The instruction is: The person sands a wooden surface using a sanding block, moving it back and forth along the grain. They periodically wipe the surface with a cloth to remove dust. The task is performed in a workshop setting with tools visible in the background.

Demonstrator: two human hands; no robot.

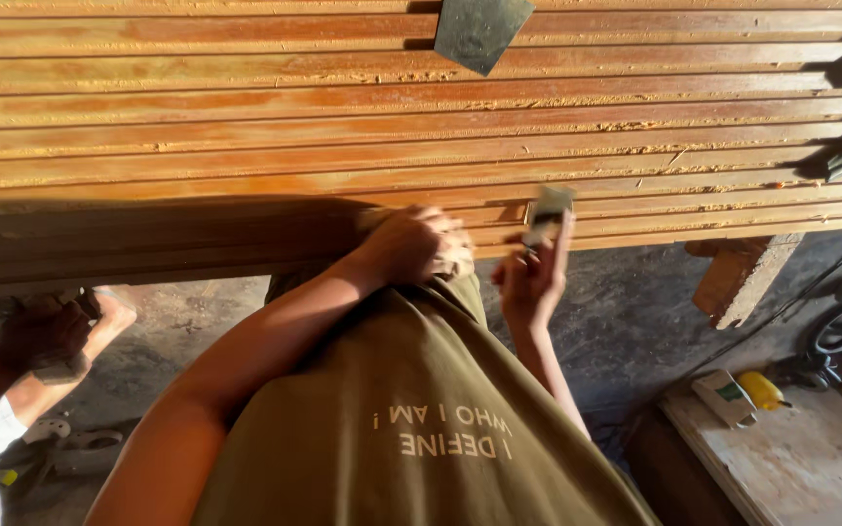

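Left hand [411, 244] is fisted at the near edge of the stacked wooden planks [343, 127], fingers curled tight around something pale, maybe a folded bit of sandpaper; can't tell exactly what, most of it is hidden in the fist. Knuckles touch the underside lip of the lowest plank.

Right hand [530, 278] is just beside it, to its right, fingers pinched on a small putty knife [548, 209] with a pale blade. Blade points up and sits against the edge of the lower planks.

Planks run left to right across the whole view, reddish-brown, with sawdust crumbs along several grooves. Another flat metal scraper blade [480, 31] lies on top of the planks at the far side.

Wearer's olive shirt [411, 429] fills the bottom centre. Another person's hand [36, 336] shows at lower left under the planks, well apart from both hands. Lower right: a pale board [801, 468] carrying a small box [725, 397] and a yellow object [760, 390], near each other.
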